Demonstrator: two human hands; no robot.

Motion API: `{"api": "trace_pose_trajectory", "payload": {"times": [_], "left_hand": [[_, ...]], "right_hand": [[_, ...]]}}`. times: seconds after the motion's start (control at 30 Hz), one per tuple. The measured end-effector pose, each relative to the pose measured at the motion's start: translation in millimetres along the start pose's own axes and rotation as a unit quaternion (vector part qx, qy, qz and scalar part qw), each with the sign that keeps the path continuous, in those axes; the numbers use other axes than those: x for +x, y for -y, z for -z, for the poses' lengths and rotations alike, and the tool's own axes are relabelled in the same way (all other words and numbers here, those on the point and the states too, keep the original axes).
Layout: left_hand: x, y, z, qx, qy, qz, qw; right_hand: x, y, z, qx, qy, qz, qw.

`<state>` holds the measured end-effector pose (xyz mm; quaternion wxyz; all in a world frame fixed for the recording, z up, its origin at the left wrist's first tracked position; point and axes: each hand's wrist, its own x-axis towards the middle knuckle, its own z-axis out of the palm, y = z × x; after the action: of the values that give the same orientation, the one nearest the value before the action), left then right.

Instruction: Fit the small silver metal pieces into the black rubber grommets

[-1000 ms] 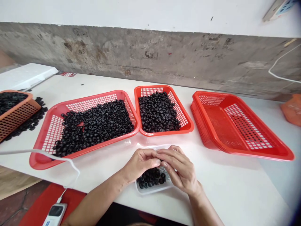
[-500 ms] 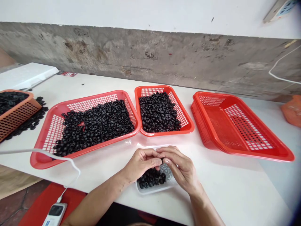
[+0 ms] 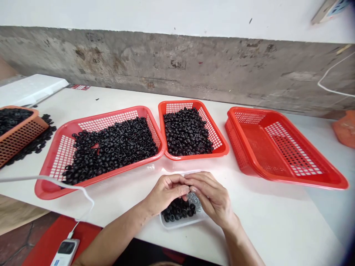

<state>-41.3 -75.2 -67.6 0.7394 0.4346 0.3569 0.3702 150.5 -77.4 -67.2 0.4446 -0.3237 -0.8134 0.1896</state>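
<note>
My left hand [image 3: 169, 190] and my right hand [image 3: 212, 194] meet fingertip to fingertip above a small translucent plastic tray [image 3: 180, 224]. Both are closed in a pinch around a small black part, mostly hidden by the thumbs and fingers. Loose black ring-shaped parts [image 3: 177, 211] fill the near left portion of the tray. Tiny clear or silvery pieces [image 3: 195, 201] lie on its right side, partly covered by my right hand.
Behind the tray stand two red baskets [image 3: 111, 173] [image 3: 198, 158] of black rings. Stacked red baskets [image 3: 257, 147] are at right, an orange basket [image 3: 24, 136] at left with black pieces spilled beside it. A white cable [image 3: 63, 183] crosses the left; a white device [image 3: 66, 251] lies below.
Both hands stay over the tray with only slight finger movement. The right thumb has shifted a little, and less of the black part shows between the fingertips.
</note>
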Motion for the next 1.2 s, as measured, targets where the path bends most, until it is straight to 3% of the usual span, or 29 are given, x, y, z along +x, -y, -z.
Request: {"api": "trace_pose_trajectory", "payload": {"times": [0.2, 0.6, 0.8, 1.2], "left_hand": [[0.1, -2.1, -2.5, -0.001, -0.003, -0.032, 0.999], [-0.3, 0.4, -0.4, 0.026, 0.027, -0.051, 0.998], [-1.1, -2.0, -0.7, 0.026, 0.053, -0.023, 0.998], [1.0, 3.8, 3.0, 0.040, 0.047, -0.033, 0.998]], "right_hand": [[-3.7, -3.2, -2.4, -0.078, 0.037, 0.058, 0.995], [-4.1, -0.6, -6.3, -0.223, 0.008, 0.120, 0.967], [-5.8, -1.5, -5.8, -0.222, -0.024, 0.130, 0.966], [-4.7, -1.7, -7.4, -0.195, 0.016, 0.148, 0.969]]}}
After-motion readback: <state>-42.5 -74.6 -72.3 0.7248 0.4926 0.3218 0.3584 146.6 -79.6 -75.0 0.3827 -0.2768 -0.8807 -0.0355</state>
